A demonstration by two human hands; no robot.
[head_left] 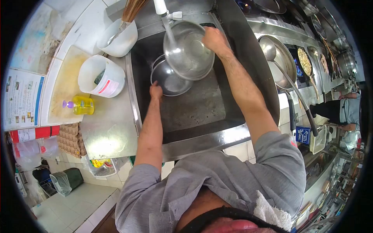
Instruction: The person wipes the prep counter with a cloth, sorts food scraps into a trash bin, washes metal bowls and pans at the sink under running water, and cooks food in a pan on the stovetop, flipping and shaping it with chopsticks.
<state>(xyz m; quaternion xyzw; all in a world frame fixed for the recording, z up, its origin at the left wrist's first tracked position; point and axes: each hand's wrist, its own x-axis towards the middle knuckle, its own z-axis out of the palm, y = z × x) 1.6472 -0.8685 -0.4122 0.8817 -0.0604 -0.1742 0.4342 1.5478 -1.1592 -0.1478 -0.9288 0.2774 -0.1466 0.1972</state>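
My right hand grips the rim of a large, dull grey metal bowl, tilted under the tap. Water seems to stream from the spout into it; whether its wall is perforated I cannot tell. Below it, partly covered, a shinier metal basin rests in the sink. The fingers of my left hand are closed on the basin's near left rim, thumb on top.
Left of the sink stand two white plastic tubs and a yellow soap bottle. At right are a wok with a ladle and a lit stove with food in a pan. Another person stands far right.
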